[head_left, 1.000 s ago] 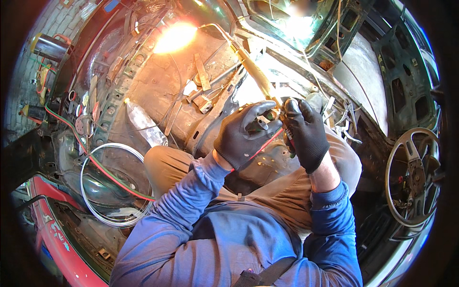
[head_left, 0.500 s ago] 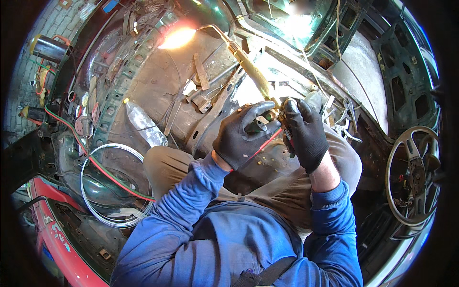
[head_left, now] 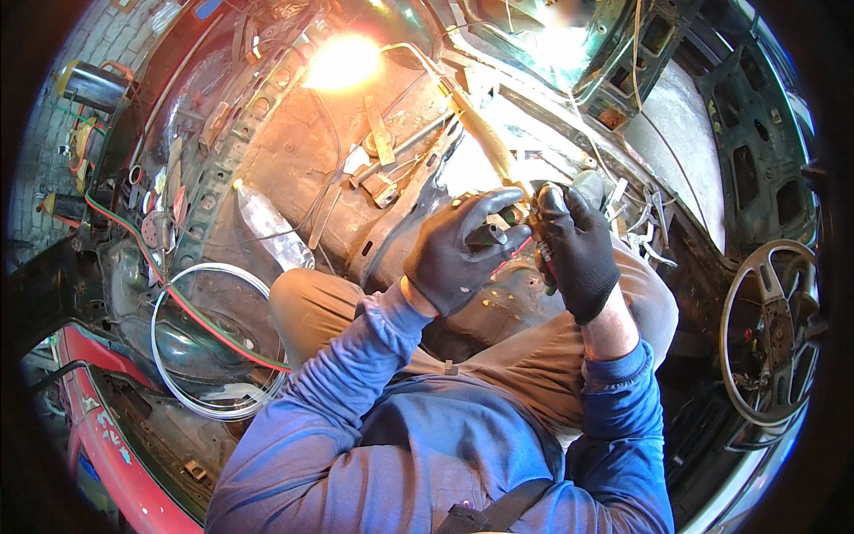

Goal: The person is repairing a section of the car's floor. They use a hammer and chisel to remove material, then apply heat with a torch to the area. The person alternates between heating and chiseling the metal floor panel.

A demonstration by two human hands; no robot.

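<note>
A lit brass-coloured gas torch (head_left: 480,135) points up and left, a wide orange-white flame (head_left: 345,62) at the tip of its thin bent neck. My right hand (head_left: 576,254), in a dark work glove, is closed round the torch's rear end by the hose connections. My left hand (head_left: 458,251), gloved likewise, is curled around a small dark cylinder (head_left: 487,235), only its end showing. Its index finger and thumb reach toward the torch's rear, beside the right fingers. A red hose (head_left: 514,255) runs below the hands; the valves are mostly hidden.
I sit cross-legged inside a stripped car body. A clear plastic bottle (head_left: 271,227), coiled wire (head_left: 158,343) and red-green hoses (head_left: 191,316) lie at left. Metal scraps (head_left: 378,133) lie ahead, pliers-like tools (head_left: 654,227) by my right knee. A steering wheel (head_left: 769,334) stands at right.
The flame has grown wider and brighter, throwing more orange light over the floor. Both hands and the torch appear slightly farther right, as does the whole scene.
</note>
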